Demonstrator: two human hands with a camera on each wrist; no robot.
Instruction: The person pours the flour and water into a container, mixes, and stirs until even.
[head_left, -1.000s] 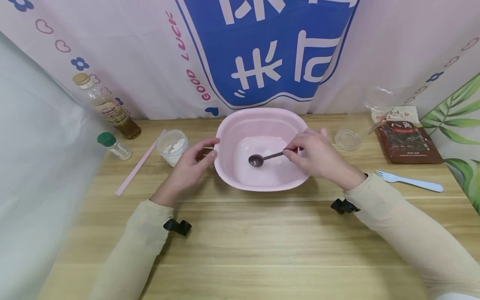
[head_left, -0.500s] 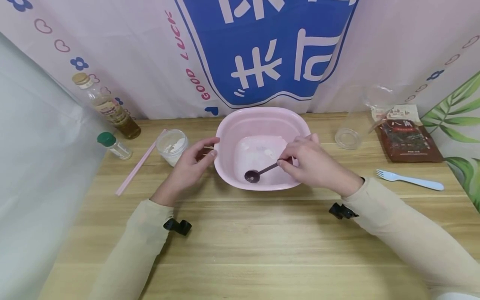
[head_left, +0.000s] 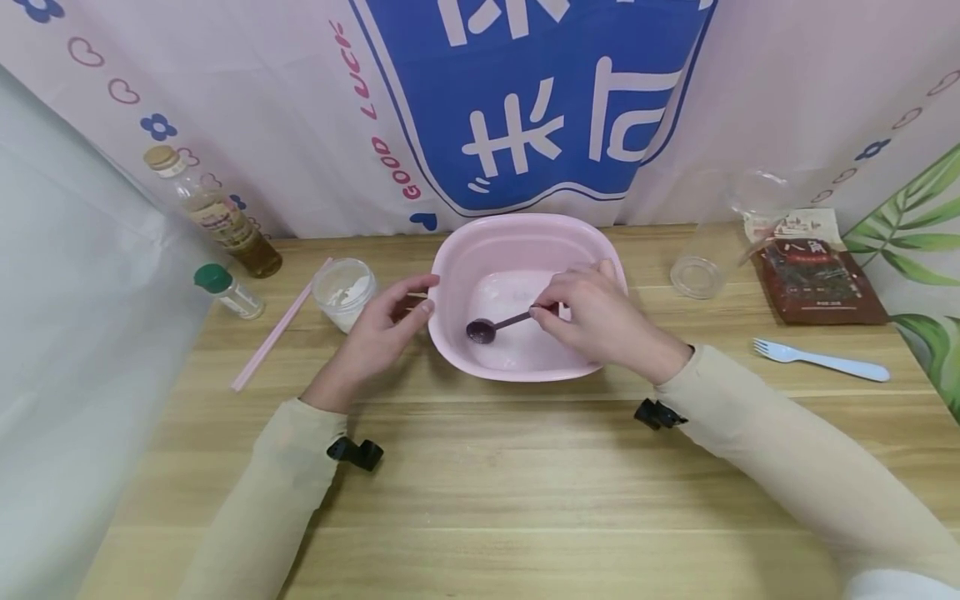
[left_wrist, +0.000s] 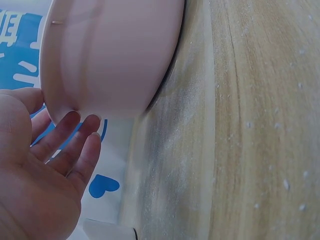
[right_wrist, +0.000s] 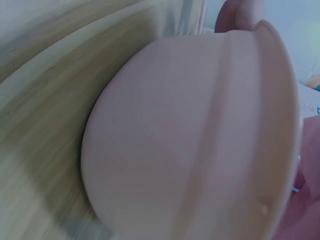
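A pink plastic basin (head_left: 525, 227) stands on the wooden table with white powder and what looks like liquid on its bottom. My right hand (head_left: 592, 312) pinches the handle of a small dark brown spoon (head_left: 482, 331), whose bowl hangs over the left part of the basin's inside. With bent fingers and thumb, my left hand (head_left: 375, 333) holds the basin's left rim; the left wrist view shows the fingertips (left_wrist: 74, 117) right at the underside of that rim. In the right wrist view the basin wall (right_wrist: 165, 135) hides most of the right hand and the spoon.
Left of the basin are an open jar of white powder (head_left: 347, 292), pink chopsticks (head_left: 281, 327), a green-capped shaker (head_left: 228, 292) and an oil bottle (head_left: 221, 221). On the right are a clear plastic cup (head_left: 705, 258), a brown spice packet (head_left: 813, 279) and a blue fork (head_left: 821, 360).
The spoon has swept toward the front of the basin, then farther left, with my right hand following leftward. My left hand stays at the rim.
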